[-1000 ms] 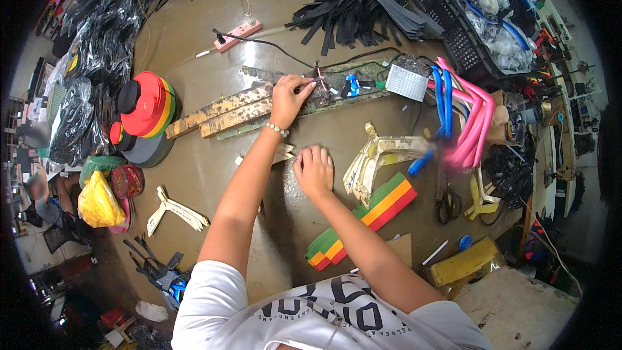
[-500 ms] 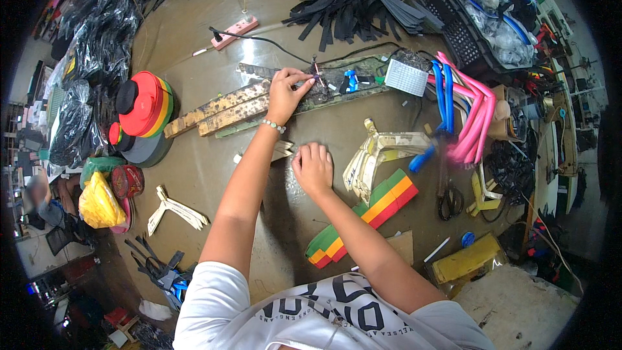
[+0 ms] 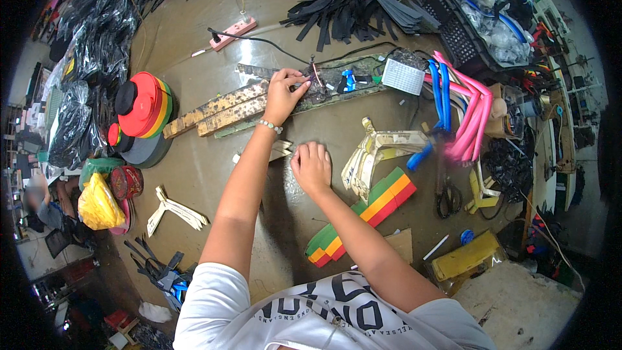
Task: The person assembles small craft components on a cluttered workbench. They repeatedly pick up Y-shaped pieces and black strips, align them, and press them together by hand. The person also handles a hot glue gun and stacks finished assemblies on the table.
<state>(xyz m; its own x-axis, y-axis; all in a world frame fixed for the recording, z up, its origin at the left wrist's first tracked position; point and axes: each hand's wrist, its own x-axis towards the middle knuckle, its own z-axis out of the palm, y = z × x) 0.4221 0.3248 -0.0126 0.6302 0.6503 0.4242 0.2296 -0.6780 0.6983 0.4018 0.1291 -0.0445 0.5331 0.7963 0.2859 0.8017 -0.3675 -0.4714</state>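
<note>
Pale strip (image 3: 280, 150) lies just left of right hand's (image 3: 312, 168) fingertips.

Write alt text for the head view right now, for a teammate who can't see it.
A person leans over a cluttered brown workbench, left hand reaching forward to a small tool on worn wooden strips, right hand pressed flat on the bench. Around them lie a red-yellow-green striped strap, pale Y-shaped straps, pink and blue tubes and scissors.
</note>
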